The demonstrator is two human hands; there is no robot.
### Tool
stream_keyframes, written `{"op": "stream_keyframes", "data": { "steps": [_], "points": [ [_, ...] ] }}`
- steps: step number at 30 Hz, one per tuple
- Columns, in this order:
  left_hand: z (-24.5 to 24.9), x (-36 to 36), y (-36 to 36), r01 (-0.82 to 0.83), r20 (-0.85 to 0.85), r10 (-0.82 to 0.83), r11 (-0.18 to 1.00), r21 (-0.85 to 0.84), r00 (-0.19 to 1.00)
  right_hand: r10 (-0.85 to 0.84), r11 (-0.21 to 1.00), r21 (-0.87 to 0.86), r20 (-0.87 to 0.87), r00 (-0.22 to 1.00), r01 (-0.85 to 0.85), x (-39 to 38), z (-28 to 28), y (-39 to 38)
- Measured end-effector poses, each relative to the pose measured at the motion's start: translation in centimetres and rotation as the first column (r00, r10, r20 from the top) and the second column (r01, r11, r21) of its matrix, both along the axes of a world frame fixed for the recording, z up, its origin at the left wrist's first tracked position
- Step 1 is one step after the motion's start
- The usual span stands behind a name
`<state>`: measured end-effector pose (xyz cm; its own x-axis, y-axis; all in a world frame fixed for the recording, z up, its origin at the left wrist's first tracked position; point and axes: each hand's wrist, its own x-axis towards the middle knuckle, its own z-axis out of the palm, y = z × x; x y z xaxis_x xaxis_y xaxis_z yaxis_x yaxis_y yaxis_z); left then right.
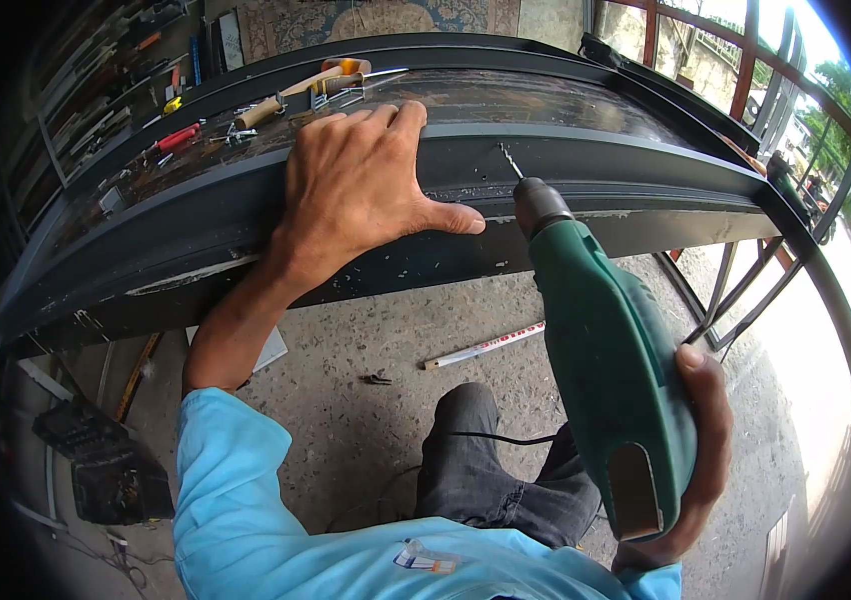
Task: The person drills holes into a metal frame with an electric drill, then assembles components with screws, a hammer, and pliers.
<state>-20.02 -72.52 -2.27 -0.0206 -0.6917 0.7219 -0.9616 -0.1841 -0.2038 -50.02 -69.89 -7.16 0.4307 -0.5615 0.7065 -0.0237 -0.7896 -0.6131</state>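
Note:
My right hand (708, 440) is wrapped round a green power drill (606, 350), whose bit points up and away from me. The tip of the drill bit (512, 160) is at the upright face of a black metal frame (596, 165); whether it touches cannot be told. Just left of the bit, a small dark hole (485, 178) shows, with pale shavings along the ledge below. My left hand (361, 180) rests over the frame's top edge, fingers on the far side and thumb stretched toward the drill.
Behind the edge lie a hammer (291, 97), red-handled pliers (178, 138) and loose screws. Below, a white-and-red strip (486, 345) lies on the concrete floor. A black cable crosses my legs. A black box (124, 485) stands at lower left.

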Motion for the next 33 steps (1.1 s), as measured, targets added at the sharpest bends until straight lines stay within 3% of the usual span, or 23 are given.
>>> {"op": "stream_keyframes", "data": {
  "steps": [3, 4, 7, 18, 21, 26, 33],
  "points": [
    [-0.1, 0.1, 0.0, -0.014, 0.019, 0.014, 1.0, -0.006, 1.0, -0.075, 0.988, -0.151, -0.255, 0.964, 0.037, 0.2, 0.8, -0.5],
    [0.0, 0.1, -0.1, -0.018, 0.014, 0.018, 1.0, -0.015, 1.0, -0.024, 0.999, -0.043, -0.074, 0.997, 0.021, 1.1, 0.3, -0.3],
    [0.1, 0.2, 0.0, 0.006, -0.001, -0.006, 1.0, 0.025, 1.0, 0.068, 0.997, 0.021, 0.122, 0.99, -0.071, 1.0, -0.5, -1.4],
    [-0.4, 0.5, -0.1, 0.029, 0.069, -0.025, 0.998, -0.052, 0.997, -0.065, 0.998, -0.004, 0.096, 0.993, 0.066, 1.2, -0.7, -0.9],
    [-0.5, 0.7, -0.4, 0.057, 0.084, -0.05, 0.995, -0.08, 0.995, -0.101, 0.988, 0.128, 0.128, 0.987, 0.085, 1.4, -0.8, -0.6],
    [-0.3, 0.4, -0.2, 0.017, 0.058, -0.014, 0.999, -0.05, 0.998, -0.178, 0.984, -0.008, 0.064, 0.982, 0.179, 1.0, -0.9, -0.7],
    [-0.3, 0.3, -0.2, 0.0, 0.068, 0.004, 0.998, -0.055, 0.998, -0.141, 0.99, -0.007, 0.084, 0.986, 0.143, 0.9, -1.2, -0.9]
  ]
}}
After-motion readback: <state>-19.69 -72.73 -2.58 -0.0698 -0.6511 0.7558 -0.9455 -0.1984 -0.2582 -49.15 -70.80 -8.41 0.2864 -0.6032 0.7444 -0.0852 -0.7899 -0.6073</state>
